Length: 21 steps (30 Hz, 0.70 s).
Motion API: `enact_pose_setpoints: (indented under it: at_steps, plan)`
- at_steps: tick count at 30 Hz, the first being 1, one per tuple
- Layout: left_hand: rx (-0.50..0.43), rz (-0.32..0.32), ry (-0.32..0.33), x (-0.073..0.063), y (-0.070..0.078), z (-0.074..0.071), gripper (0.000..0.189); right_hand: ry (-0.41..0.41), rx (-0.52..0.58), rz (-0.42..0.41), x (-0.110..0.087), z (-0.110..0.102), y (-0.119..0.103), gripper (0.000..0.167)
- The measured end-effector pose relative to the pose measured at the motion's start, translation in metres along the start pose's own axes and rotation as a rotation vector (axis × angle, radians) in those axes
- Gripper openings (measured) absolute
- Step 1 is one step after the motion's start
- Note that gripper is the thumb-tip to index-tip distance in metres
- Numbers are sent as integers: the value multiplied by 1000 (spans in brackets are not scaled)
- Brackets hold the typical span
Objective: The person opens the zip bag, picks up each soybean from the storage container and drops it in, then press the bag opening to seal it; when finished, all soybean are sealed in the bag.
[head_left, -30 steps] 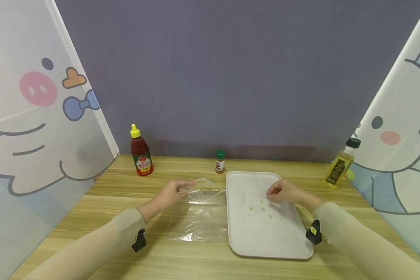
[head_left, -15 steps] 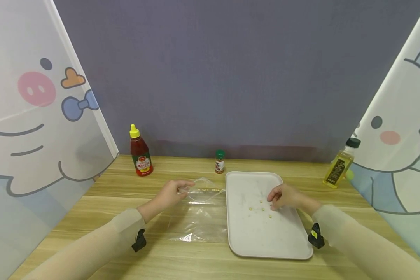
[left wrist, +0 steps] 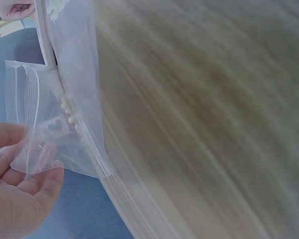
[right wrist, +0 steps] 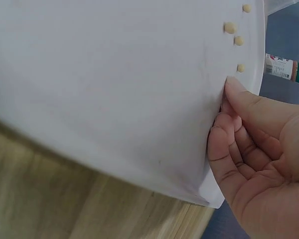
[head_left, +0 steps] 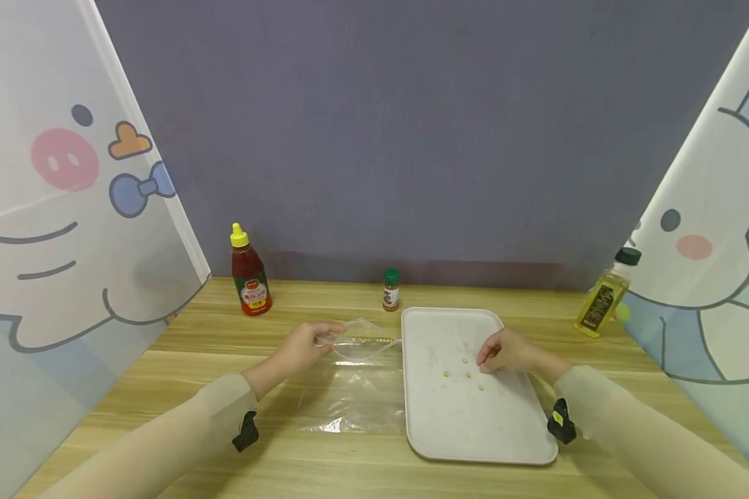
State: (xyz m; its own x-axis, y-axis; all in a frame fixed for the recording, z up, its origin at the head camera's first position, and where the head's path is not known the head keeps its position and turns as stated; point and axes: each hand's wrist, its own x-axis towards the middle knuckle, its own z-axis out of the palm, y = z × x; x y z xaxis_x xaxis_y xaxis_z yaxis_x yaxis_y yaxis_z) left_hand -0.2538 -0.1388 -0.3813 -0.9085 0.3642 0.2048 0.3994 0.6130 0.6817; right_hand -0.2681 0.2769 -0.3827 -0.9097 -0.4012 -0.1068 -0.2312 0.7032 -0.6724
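Observation:
My left hand [head_left: 302, 346] pinches the left edge of a clear zip bag's mouth. The zip bag [head_left: 352, 398] lies flat toward me, and its mouth gapes a little. A row of small yellow beans, like soybeans, shows through the plastic, and in the left wrist view several beans [left wrist: 71, 119] are visible. My right hand [head_left: 510, 350] is low over the white tray [head_left: 468, 433], fingers curled in and fingertips at its surface. Several loose soybeans [right wrist: 230, 27] lie just beyond the thumb tip. Whether a bean sits between the right fingertips is hidden.
A ketchup bottle [head_left: 251, 281] with a yellow cap stands at the back left. Behind the tray is a small green-capped spice jar [head_left: 390, 291]. An oil bottle [head_left: 602, 294] leans in view at the back right. The bag's right side meets the tray's left rim.
My right hand has come down slightly toward me on the tray, and its fingertips have drawn together. The left hand and the bag have stayed in place.

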Motion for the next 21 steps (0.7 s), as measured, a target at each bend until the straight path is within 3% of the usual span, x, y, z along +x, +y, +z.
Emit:
enact_pose_setpoints:
  at_steps: [10, 21]
  plan:
    - [41, 1, 15, -1, 2, 1, 37, -36, 88, -3, 2, -1, 1, 8]
    - [46, 28, 7, -1, 4, 0, 36, -37, 142, -82, 10, -11, -18, 17]
